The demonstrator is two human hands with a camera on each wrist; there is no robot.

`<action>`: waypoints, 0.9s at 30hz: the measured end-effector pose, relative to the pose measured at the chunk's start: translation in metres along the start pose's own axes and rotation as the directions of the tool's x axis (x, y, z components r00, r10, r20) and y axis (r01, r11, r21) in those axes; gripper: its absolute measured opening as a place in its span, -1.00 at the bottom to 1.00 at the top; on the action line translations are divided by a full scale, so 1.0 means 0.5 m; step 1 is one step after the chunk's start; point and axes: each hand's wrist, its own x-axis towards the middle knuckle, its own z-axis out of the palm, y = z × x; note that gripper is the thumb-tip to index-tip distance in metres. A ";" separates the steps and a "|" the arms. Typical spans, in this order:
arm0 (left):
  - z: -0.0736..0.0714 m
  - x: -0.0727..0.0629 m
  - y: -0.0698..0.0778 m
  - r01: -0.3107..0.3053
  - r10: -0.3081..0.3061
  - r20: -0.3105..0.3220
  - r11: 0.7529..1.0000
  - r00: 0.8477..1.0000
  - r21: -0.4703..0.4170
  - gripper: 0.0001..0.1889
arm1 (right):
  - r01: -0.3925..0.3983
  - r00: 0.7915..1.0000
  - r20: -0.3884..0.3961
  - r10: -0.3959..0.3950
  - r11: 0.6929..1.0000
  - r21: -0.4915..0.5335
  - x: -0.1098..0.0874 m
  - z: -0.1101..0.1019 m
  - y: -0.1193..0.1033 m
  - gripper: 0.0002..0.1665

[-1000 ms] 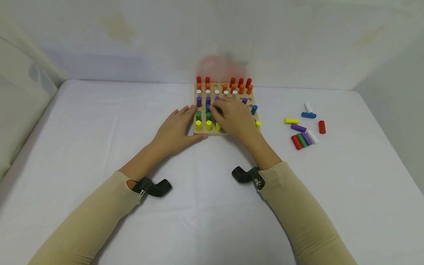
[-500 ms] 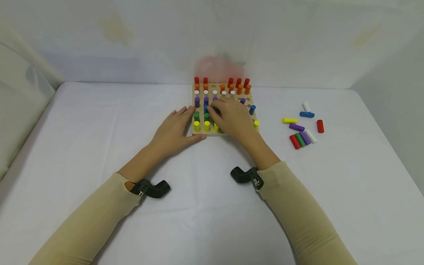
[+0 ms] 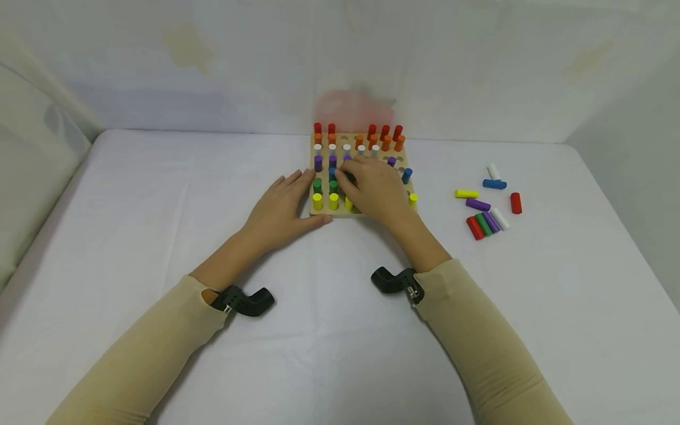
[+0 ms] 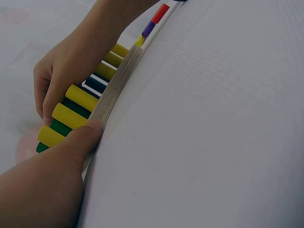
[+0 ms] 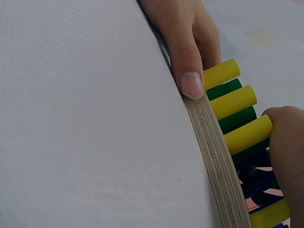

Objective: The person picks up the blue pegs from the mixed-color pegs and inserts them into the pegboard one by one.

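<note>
A wooden pegboard (image 3: 314,213) stands toward the back of the table, with rows of coloured pegs upright in it. My left hand (image 3: 276,212) lies flat at its near left corner, fingers straight along the left side. The left thumb (image 4: 92,127) presses on the front edge, beside the yellow pegs (image 4: 70,115). Over the middle of the board, my right hand (image 3: 377,189) has thumb and index finger bent together at a blue peg (image 3: 332,174) in the second column. Their tips are partly hidden, and the hand covers several holes and pegs.
Loose pegs lie right of the board: a blue peg (image 3: 494,184), a yellow peg (image 3: 466,193), a single red peg (image 3: 516,203), and a side-by-side group with a green peg (image 3: 483,225). The white wall (image 3: 239,71) rises behind the table's back edge.
The view shifts slightly with the head. Both hands stay in place on the board, and the pegs look unchanged.
</note>
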 end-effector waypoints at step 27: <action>-0.015 -0.004 0.007 0.004 -0.004 0.008 1.000 1.000 0.012 0.06 | -0.003 1.000 0.010 0.003 1.000 0.003 0.002 -0.014 -0.007 -0.61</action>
